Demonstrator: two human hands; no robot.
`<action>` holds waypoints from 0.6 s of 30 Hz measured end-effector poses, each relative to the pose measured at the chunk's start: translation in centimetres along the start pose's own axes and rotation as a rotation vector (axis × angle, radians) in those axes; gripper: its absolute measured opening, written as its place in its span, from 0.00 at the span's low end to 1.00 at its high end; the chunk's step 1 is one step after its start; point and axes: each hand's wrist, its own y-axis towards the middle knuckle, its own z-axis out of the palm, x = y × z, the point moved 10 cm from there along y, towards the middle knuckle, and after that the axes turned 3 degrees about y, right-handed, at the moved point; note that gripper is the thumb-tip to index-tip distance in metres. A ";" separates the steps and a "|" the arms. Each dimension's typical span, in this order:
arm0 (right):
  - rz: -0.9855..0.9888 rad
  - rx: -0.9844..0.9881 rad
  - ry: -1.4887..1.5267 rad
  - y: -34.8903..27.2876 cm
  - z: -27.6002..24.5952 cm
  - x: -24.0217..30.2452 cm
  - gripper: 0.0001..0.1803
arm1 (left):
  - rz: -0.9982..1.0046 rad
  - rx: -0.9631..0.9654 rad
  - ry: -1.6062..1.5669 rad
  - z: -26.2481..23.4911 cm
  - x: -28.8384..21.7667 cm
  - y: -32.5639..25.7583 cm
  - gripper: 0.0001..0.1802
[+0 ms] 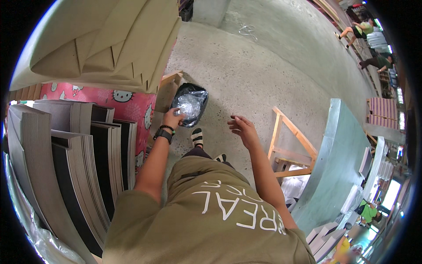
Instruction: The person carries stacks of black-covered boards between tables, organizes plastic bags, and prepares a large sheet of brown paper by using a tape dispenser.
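A black bin (203, 108) stands on the floor just ahead of my feet, with crumpled clear plastic (190, 104) filling its top. My left hand (172, 118) reaches to the bin's near left side, its fingers bent and closed on the edge of the plastic. Exactly how much they pinch is partly hidden. My right hand (243, 129) hangs in the air to the right of the bin, fingers loosely bent and apart, holding nothing.
On my left stand several thick stacks of grey and black boards (72, 163), beside a pink patterned panel (132, 108) and folded brown paper (105, 44). A wooden frame (295, 136) and a blue-green table (323, 163) are at right. Other people (362, 30) are farther off.
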 end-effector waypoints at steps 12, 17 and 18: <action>0.187 -0.307 -0.750 -6.0 -19.7 -16.1 0.14 | -0.146 -0.187 0.053 -1.9 10.4 9.4 0.09; 0.436 -0.498 -0.550 -12.6 -26.0 -19.5 0.15 | -0.074 -0.386 0.323 -3.6 13.8 15.4 0.16; 0.443 -0.526 -0.510 -13.3 -26.3 -19.7 0.16 | -0.074 -0.381 0.312 -3.4 13.8 16.0 0.16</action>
